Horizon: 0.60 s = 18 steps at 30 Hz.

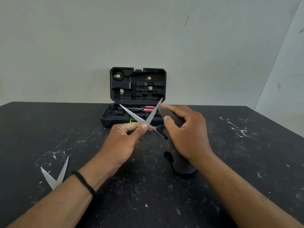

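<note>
Worktop: dark and flecked with white. The work is held above its middle, towards the far edge.
Tool case: stood open at the far edge, with a pink-handled tool laid in its tray.
Right hand: curled round a grey cloth, which is pressed by the fingertips against the right-hand blade. The cloth's tail is draped down onto the worktop.
Left hand: closed in a pinch on the scissors just below the pivot, with the blades spread wide and pointing away.
Grey cloth: possibly an abrasive pad, as the weave is too blurred to tell.
Wiping stroke: best drawn from pivot to tip along the flat, with the fingers kept behind the cloth and off the cutting edge.
Pinch: should be held firm so that the blades are not swung shut.
Second scissors: laid open near the left edge, partly hidden by the forearm.
</note>
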### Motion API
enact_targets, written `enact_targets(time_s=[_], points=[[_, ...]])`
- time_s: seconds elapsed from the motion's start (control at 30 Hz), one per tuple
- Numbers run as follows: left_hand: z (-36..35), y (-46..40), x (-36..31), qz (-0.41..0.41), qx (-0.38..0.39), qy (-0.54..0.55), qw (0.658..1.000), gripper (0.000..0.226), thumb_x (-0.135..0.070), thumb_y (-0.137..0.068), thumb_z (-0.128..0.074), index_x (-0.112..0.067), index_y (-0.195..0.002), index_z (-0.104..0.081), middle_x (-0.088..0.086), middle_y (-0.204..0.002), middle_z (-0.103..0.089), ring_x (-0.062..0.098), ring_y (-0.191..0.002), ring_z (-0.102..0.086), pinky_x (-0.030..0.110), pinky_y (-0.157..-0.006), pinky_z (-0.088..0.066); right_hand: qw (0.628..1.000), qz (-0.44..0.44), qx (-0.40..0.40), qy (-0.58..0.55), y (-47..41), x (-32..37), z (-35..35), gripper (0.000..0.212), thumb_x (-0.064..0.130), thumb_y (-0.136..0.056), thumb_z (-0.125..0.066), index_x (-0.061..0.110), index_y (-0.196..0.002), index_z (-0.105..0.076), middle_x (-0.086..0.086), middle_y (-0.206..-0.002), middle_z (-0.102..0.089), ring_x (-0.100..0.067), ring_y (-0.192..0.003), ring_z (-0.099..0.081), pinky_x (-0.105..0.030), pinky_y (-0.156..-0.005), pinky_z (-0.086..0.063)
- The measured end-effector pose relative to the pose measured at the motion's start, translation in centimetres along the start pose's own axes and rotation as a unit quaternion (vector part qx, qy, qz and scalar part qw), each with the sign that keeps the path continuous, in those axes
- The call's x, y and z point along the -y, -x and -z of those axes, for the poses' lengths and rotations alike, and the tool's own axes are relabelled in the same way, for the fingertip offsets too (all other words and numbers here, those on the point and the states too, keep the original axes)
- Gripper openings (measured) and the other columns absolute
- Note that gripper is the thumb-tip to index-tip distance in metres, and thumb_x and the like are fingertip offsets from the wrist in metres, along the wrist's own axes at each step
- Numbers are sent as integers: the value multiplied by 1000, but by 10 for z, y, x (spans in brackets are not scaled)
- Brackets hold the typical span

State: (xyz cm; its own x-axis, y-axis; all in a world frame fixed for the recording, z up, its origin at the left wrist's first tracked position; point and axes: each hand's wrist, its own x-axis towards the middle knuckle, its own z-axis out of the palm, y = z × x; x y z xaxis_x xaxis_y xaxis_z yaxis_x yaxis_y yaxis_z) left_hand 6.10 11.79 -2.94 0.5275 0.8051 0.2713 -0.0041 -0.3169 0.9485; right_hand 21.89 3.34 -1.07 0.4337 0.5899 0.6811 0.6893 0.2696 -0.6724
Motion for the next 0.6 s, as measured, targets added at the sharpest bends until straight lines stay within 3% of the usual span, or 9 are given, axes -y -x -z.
enact_targets(time_s=[0.13, 0.27, 0.33, 0.37, 0.5, 0.6], points=[[2, -1, 0, 17, 17, 40, 999, 25, -30, -99, -60, -18, -92, -80, -6, -56, -38, 4, -46, -33, 13, -45, -30, 999, -1, 40, -14, -1, 0, 4, 32, 5, -90, -66, 27, -110, -79, 19, -102, -76, 2, -94, -70, -20, -86, -57], [6, -1, 0, 26, 32, 53, 998, 24, -30, -98, -61, -21, -85, -79, -5, -56, -38, 6, -46, -31, 16, -43, -28, 992, 3, 129, -7, 3, 3, 0, 33, 4, -84, -63, 29, -93, -82, 15, -83, -77, -9, -70, -70, -32, -63, -58], [10, 0, 1, 36, 48, 40, 997, 25, -31, -98, -61, -24, -83, -79, -6, -57, -39, 6, -47, -31, 17, -43, -27, 989, 16, 145, -4, 3, 2, 0, 32, 7, -82, -62, 31, -90, -82, 10, -79, -77, -22, -67, -70, -41, -60, -58], [11, 0, 1, 43, 56, 46, 996, 25, -31, -98, -60, -22, -84, -79, -5, -57, -39, 6, -46, -30, 17, -43, -26, 991, 22, 133, -8, 3, 1, 0, 31, 6, -82, -63, 30, -89, -81, 10, -80, -77, -21, -68, -71, -40, -62, -59], [5, -1, -1, 53, 60, 73, 994, 26, -28, -100, -59, -9, -90, -74, -6, -55, -38, 5, -43, -30, 18, -42, -26, 999, 50, 7, -8, 1, -1, 5, 25, -1, -83, -69, 20, -92, -78, 16, -91, -77, -3, -86, -72, -15, -77, -55], [3, -2, 0, 45, 51, 65, 996, 24, -26, -100, -59, -14, -86, -75, -6, -54, -39, 5, -43, -31, 18, -42, -26, 997, 45, 57, 17, 2, -2, 3, 23, 3, -85, -70, 23, -94, -78, 18, -90, -76, -1, -85, -70, -18, -77, -57]])
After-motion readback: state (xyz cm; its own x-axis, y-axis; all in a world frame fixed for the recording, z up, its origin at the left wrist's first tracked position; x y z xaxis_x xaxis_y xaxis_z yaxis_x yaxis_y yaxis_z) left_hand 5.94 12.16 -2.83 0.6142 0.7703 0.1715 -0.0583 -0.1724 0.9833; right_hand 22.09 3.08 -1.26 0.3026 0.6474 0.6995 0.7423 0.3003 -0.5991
